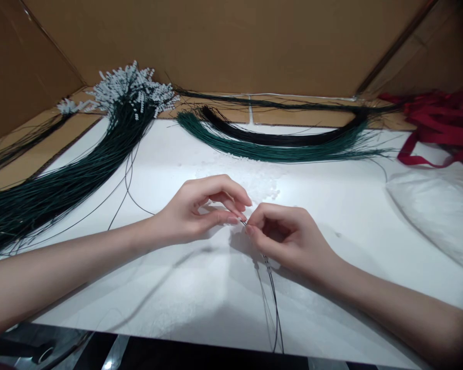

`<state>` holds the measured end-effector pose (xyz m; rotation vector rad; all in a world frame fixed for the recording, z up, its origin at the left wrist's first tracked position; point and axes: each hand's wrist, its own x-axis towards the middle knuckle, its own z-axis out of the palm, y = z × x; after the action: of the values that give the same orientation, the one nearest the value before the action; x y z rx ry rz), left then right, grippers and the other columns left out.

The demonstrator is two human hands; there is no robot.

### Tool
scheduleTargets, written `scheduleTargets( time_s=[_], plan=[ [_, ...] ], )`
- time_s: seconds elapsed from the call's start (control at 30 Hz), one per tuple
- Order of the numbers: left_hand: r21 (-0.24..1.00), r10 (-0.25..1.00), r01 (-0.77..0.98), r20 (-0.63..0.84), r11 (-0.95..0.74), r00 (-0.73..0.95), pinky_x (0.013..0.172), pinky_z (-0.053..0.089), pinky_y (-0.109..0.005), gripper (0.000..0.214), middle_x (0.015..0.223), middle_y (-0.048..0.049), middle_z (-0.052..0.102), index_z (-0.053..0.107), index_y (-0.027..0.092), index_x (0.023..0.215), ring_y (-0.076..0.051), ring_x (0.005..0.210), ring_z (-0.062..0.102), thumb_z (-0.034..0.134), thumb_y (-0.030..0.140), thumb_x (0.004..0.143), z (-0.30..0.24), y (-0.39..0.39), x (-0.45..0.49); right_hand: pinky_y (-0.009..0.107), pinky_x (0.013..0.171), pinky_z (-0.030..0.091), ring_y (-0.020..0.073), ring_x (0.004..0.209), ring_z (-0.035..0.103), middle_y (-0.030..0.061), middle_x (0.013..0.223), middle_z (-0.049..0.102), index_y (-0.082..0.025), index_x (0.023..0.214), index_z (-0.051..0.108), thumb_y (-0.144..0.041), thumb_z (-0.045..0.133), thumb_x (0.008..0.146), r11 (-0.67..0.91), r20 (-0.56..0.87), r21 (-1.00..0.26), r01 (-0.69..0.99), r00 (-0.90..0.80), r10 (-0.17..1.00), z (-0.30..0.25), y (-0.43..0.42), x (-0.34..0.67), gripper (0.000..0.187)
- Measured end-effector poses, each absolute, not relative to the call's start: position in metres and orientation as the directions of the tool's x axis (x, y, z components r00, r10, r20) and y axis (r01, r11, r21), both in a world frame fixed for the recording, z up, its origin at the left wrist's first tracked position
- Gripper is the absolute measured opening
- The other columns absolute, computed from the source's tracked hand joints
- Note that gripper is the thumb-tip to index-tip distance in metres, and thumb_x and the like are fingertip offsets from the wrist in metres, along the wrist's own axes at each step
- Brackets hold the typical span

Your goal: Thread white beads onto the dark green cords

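Observation:
Two thin dark wires (275, 303) run up from the table's front edge into my right hand (289, 234), whose thumb and forefinger pinch them close to their tips. A few small white beads (267, 262) sit on the wires just below that hand. My left hand (204, 205) meets it at the tips, thumb and fingers pressed together on what looks like a tiny white bead (239, 220); the fingers partly hide it. Behind the hands, loose white beads (250, 177) lie scattered on the white table top (158, 288).
A thick bundle of green wires (96, 159) with white beaded ends (131, 90) lies at left. Loose green wires (278, 151) and black wires (285, 137) curve across the back. Red ribbon (432, 123) and a clear plastic bag (440, 210) are at right. Cardboard walls (231, 46) enclose the back.

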<state>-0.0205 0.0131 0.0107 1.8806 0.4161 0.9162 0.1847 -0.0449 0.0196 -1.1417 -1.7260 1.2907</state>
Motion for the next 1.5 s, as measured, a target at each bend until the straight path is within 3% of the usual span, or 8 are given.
scheduleTargets(
  time_s=[1.5],
  plan=[
    [0.878, 0.636, -0.066, 0.393, -0.474, 0.665, 0.078, 0.060, -0.024, 0.020, 0.091, -0.0046, 0.070, 0.067, 0.015, 0.101, -0.015, 0.085, 0.072, 0.071, 0.006, 0.084, 0.0118, 0.0114, -0.0216, 0.019, 0.048, 0.035, 0.0065, 0.051, 0.045, -0.0051, 0.056, 0.050, -0.016, 0.068, 0.054, -0.006, 0.056, 0.080, 0.166, 0.048, -0.950, 0.263, -0.401, 0.915, 0.0184, -0.0452, 0.1858, 0.016]
  ],
)
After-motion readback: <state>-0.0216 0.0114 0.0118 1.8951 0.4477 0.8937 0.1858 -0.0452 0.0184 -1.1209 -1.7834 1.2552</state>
